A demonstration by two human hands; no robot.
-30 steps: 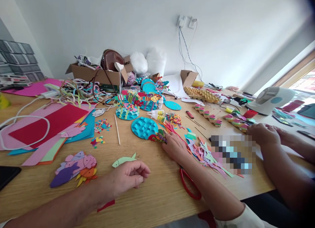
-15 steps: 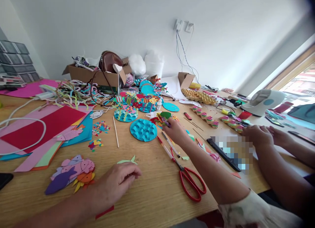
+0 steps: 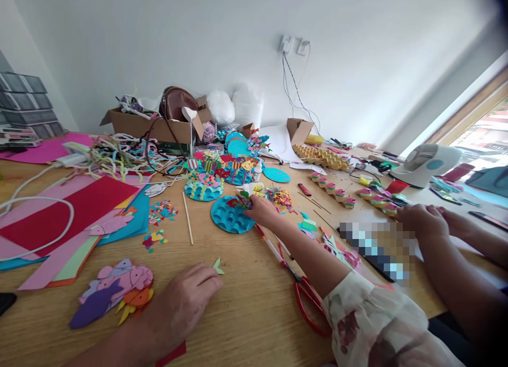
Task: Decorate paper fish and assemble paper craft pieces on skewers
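My left hand [image 3: 186,298] is low over the wooden table [image 3: 246,324], its fingers loosely bent and its thumb hidden. A green paper cut-out [image 3: 218,266] sticks out from under these fingers; they cover the rest of it. My right hand [image 3: 262,209] pinches a small bunch of colourful paper cut-outs [image 3: 243,199] against the blue scalloped disc [image 3: 228,219]. Its fingertips partly hide the cut-outs. Red-handled scissors [image 3: 311,303] lie below my right forearm. To the left of my left hand is a pile of paper fish [image 3: 119,287].
A wooden stick [image 3: 188,219] lies left of the disc. Glue bottles [image 3: 254,187] and paper scraps [image 3: 280,198] are behind my right hand. A co-worker's hands [image 3: 426,221] are at the right, beside a partly blurred black device [image 3: 373,258]. Coloured paper sheets [image 3: 71,208] cover the left side.
My right hand has moved left and down with the colourful paper cut-outs, onto the blue disc. My left hand has shifted forward over the green cut-out, covering more of it.
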